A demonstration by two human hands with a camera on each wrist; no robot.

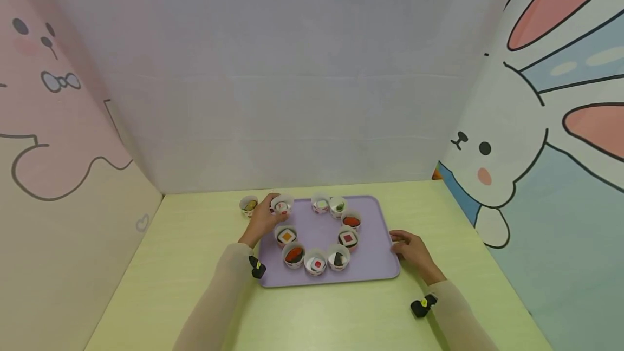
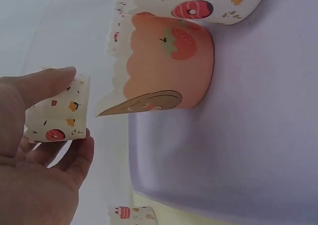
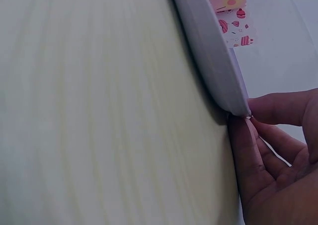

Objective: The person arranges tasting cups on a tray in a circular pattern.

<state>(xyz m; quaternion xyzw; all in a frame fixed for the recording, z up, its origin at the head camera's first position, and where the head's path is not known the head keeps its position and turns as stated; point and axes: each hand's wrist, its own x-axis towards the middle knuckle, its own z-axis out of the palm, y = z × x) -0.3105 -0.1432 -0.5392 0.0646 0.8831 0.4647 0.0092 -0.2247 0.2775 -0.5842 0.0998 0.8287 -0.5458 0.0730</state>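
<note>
My left hand (image 1: 260, 225) grips a small printed paper cup (image 1: 282, 206) above the left back corner of a lilac tray (image 1: 372, 256). Something pale with a red spot sits inside that cup. In the left wrist view, the thumb and fingers hold the cup (image 2: 74, 108) by its sides, off the tray. Several more paper cups stand in a rough ring on the tray, among them one with a toy sushi roll (image 1: 286, 236). At the tray's right edge, my right hand (image 1: 414, 253) pinches the rim, thumb above and fingers below, as the right wrist view shows.
Off the tray, at its back left, another paper cup (image 1: 248, 206) with a yellowish piece stands on the pale yellow table (image 1: 195, 286). A white cloth (image 1: 292, 96) hangs behind the table, with printed cartoon cloths (image 1: 492, 167) at the sides.
</note>
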